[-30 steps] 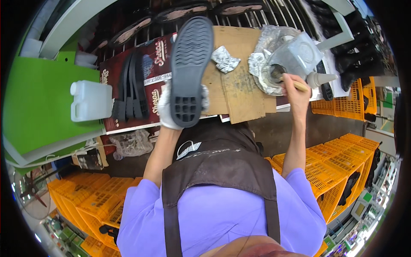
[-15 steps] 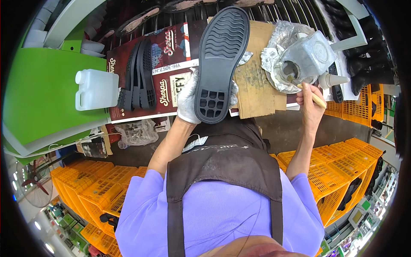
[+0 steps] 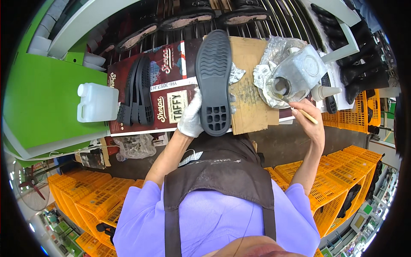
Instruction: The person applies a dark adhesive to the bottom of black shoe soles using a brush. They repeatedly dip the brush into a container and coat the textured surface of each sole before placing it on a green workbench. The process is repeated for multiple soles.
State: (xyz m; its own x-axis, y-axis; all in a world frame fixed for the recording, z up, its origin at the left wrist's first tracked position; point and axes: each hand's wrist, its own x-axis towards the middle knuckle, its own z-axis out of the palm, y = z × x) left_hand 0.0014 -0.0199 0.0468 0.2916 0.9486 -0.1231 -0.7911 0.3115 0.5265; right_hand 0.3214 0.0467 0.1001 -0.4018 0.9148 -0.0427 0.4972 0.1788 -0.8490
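Gloved left hand [image 3: 191, 118] wraps the dark sole's [image 3: 214, 88] near end, over the cardboard's [image 3: 252, 100] left edge; probably light, rubbery, bendy (grab the sides imo). Right hand [image 3: 310, 125] pinches a brush [image 3: 309, 116].

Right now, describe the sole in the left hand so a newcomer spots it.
Find the brown cardboard, upper centre of the picture. Over its left edge, the gloved left hand holds a dark grey sole. Unlike the soles lying further left, it is held up, wavy tread and square heel pockets facing the camera.
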